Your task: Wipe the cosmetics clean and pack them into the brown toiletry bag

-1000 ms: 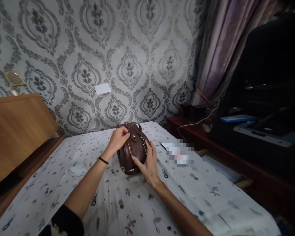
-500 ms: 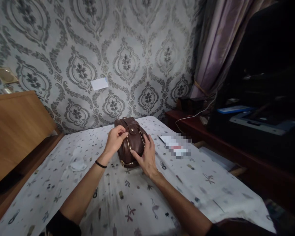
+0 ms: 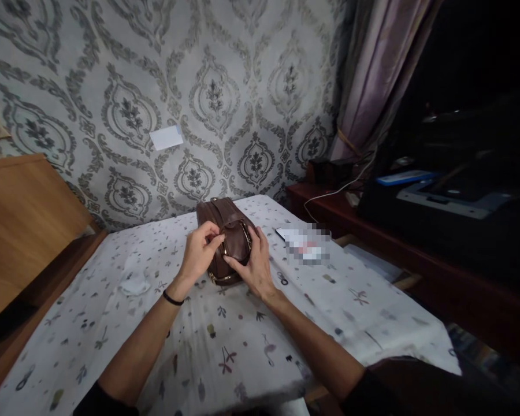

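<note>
A brown leather bag with gold-coloured zippers lies on a patterned white cloth. At the upper end of its left zipper, my left hand is closed in a pinch with thumb and forefinger. Whatever small part sits between those fingertips is hidden. My right hand grips the bag's front pocket from the right side, thumb on the near face and fingers over the far edge. Another zipper runs along the bag's lower front edge.
A blurred-out phone-like object lies right of the bag. To the left is a crumpled white piece. A wooden board stands at the left edge. On the right, a dark red desk has an open drawer and a white cable.
The view has shifted slightly, moving the scene up and left. The strap flap's gold stud, visible before, no longer shows. Both hands stay at the same parts of the bag.
</note>
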Tool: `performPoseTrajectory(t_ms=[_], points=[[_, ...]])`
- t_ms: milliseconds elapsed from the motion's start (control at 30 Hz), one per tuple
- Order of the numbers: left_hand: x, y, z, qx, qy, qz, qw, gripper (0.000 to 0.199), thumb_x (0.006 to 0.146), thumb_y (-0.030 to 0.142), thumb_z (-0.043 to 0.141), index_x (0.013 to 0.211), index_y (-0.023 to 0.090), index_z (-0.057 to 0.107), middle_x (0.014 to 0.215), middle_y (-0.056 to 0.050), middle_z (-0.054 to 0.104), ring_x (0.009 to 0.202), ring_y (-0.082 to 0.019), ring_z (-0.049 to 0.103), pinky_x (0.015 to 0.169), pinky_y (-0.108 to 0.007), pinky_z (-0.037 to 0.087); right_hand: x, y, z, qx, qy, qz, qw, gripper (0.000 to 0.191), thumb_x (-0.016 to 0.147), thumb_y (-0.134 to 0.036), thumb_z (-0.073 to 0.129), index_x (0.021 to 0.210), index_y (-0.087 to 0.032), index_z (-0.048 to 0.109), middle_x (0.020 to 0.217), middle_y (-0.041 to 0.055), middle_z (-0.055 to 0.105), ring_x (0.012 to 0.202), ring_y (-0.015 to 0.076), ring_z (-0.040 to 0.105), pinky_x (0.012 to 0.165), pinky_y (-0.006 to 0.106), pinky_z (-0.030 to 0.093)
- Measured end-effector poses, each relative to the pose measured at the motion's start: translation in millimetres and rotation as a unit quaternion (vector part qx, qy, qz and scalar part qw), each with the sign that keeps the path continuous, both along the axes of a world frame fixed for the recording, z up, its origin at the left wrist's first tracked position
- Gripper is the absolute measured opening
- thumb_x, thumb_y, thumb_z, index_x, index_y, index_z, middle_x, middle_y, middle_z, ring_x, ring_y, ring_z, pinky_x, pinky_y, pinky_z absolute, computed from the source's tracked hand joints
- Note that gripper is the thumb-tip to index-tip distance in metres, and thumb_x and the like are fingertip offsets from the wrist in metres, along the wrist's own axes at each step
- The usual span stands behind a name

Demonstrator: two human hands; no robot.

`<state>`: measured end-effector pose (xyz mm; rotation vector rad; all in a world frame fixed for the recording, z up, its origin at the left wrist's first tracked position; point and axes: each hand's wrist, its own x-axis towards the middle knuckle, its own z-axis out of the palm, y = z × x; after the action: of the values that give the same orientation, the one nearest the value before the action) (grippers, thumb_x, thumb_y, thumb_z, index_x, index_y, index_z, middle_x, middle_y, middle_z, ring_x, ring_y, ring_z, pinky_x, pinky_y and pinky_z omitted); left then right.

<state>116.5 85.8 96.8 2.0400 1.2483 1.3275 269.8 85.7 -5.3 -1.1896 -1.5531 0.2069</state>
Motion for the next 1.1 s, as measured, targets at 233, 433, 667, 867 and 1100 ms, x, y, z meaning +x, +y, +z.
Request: performPoseTrajectory(t_ms=[233,433,667,867,1100], points=[[0.8,-13.8,-10.9,-0.013,-0.031,-0.02,0.999,0.009,0.084,0.026,0.06,0.078,0.02,0.055,0.075,0.002,0.062,0.071,-0.014,0.058,0.064,-0.024,0.041,9.5,-0.3,3.1,-0.001,-0.03,0.029,0.999,0.09,0.081,-0.05,0.066,0.155,-0.02,0.024,0.158,0.0195,0.025,0.15,0.0368,0.024,0.118,0.061,0.028],[-0.7,-22.5,-17.8,-0.012,-0.022,-0.015,1.0,0.013,0.085,0.03,0.06,0.078,0.02,0.056,0.071,0.002,0.06,0.066,-0.013,0.053,0.062,-0.024,0.041,13.9,-1.7,4.7,0.002,-0.05,0.043,0.998,0.088,0.086,-0.057,0.06,0.157,-0.023,0.021,0.161,0.0175,0.023,0.15,0.036,0.023,0.118,0.06,0.03],[-1.7,-31.4,-33.6,0.003,0.007,0.005,1.0,0.012,0.086,0.031,0.061,0.08,0.021,0.061,0.063,0.004,0.056,0.059,-0.013,0.048,0.059,-0.024,0.039,15.0,-3.4,1.9,0.01,-0.054,0.033,0.998,0.08,0.092,-0.058,0.054,0.157,-0.024,0.022,0.16,0.0169,0.026,0.149,0.0347,0.027,0.117,0.059,0.031],[-2.9,-35.5,-48.8,0.047,0.038,0.016,0.998,0.011,0.088,0.03,0.061,0.081,0.021,0.062,0.07,0.002,0.061,0.063,-0.013,0.054,0.064,-0.024,0.044,26.5,5.7,4.3,0.002,-0.041,0.069,0.997,0.087,0.084,-0.065,0.061,0.153,-0.021,0.032,0.157,0.0183,0.031,0.148,0.0338,0.029,0.12,0.057,0.028],[-5.0,-33.1,-53.5,0.154,0.122,-0.004,0.981,0.012,0.094,0.025,0.054,0.086,0.022,0.061,0.083,-0.003,0.067,0.077,-0.017,0.061,0.072,-0.028,0.046,42.9,7.5,15.0,-0.006,-0.042,0.145,0.989,0.08,0.086,-0.054,0.063,0.153,-0.019,0.035,0.156,0.018,0.034,0.149,0.0316,0.027,0.121,0.054,0.027]])
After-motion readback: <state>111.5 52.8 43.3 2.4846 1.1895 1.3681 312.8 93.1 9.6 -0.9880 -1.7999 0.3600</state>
